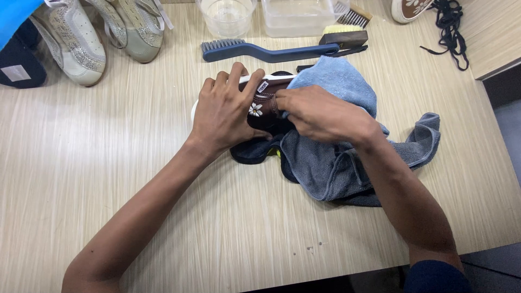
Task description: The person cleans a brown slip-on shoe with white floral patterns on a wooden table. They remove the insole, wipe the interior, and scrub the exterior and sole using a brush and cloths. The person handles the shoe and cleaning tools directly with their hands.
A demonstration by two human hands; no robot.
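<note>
Mid-wipe on the brown shoe (264, 103) at worktop (108, 163) centre: left hand (225, 108) clamped over its nine o'clock end, right hand (320, 114) closed on the blue cloth (342, 81) at three o'clock, rubbing the side; likely needs steady pressure next.

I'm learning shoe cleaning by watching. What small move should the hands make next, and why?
Probably slide the right hand, pressing the blue cloth, further along the brown shoe; the left hand pins the shoe, and much of its side shows unwiped.
</note>
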